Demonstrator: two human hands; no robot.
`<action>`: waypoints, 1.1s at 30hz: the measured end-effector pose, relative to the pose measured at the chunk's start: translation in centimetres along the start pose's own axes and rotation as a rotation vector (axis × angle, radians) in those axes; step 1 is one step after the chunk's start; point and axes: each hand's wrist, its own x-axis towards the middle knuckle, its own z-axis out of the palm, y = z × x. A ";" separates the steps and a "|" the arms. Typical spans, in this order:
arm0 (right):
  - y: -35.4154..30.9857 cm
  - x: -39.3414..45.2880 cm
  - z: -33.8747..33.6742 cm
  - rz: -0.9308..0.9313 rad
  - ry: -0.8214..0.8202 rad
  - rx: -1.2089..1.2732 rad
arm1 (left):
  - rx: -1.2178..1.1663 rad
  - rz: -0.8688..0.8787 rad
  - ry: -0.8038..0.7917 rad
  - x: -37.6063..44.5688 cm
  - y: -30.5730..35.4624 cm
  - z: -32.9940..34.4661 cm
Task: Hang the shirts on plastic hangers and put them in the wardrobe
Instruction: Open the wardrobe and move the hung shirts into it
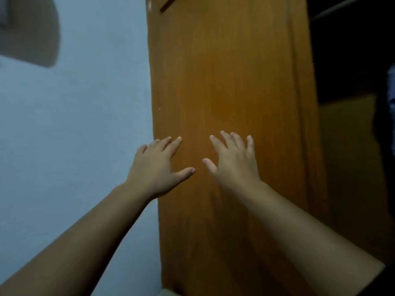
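So the wardrobe (230, 82) fills the middle & right, its brown wood door in front, dark inside at the far right. Left hand (159, 167) & right hand (233, 161) reach out side by side at the door, fingers spread apart, holding nothing. Can't tell if they touch it. Blue wall (96, 124) on the left. No shirts or hangers in view.

The wooden wardrobe door (230, 82) fills the middle, blocking any reach straight ahead. Right of its edge the dark wardrobe interior (346, 60) stands open; left, the pale wall (96, 124) closes passage.
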 end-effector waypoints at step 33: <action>-45.7 -30.2 6.2 -1.043 -0.735 0.996 | 0.553 -1.232 -0.391 -51.5 -20.9 -13.8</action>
